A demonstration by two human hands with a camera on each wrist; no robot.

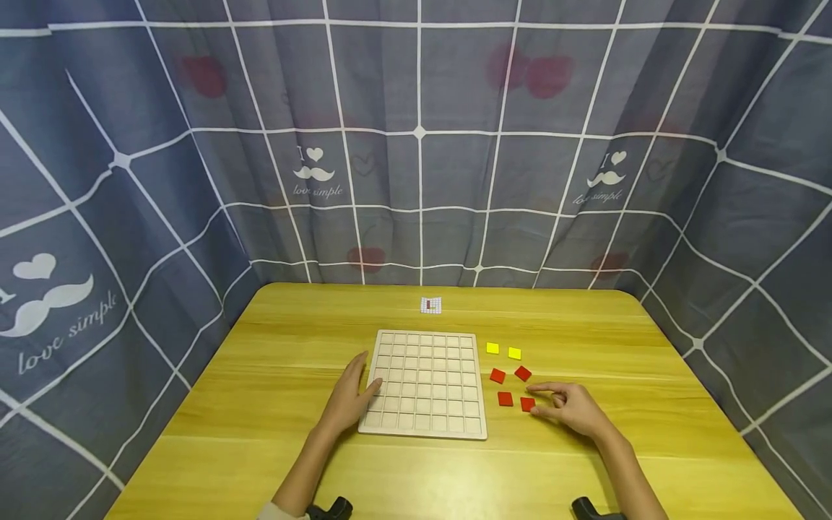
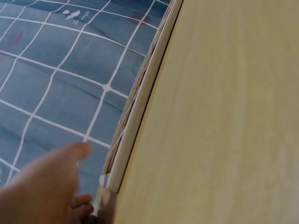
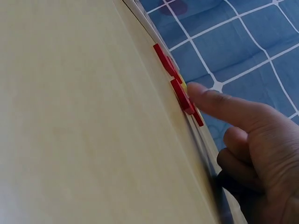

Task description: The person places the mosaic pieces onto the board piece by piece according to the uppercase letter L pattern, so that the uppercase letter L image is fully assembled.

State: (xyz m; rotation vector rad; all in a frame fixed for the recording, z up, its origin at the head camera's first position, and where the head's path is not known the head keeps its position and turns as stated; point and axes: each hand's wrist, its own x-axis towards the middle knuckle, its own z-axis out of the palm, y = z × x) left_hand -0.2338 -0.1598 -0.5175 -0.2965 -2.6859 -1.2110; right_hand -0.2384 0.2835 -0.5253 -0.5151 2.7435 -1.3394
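A pale wooden grid board (image 1: pixel 422 385) lies on the table. My left hand (image 1: pixel 347 401) rests at its left edge, thumb over the rim and fingers stretched along the outside; the left wrist view also shows this hand (image 2: pixel 51 182). Right of the board are two yellow square tiles (image 1: pixel 492 348) and several red square tiles (image 1: pixel 505 399). My right hand (image 1: pixel 575 409) is beside the nearest right red tile (image 1: pixel 527 404), thumb tip at its right edge and index finger apart from the thumb. In the right wrist view the hand (image 3: pixel 261 140) partly hides the tiles' far side.
Behind the board lies a small white card (image 1: pixel 431 305) with a printed grid and a dark red mark. The yellow wood-grain table (image 1: pixel 312 310) ends at a grey-blue checked curtain (image 1: pixel 416 173) at the back and sides.
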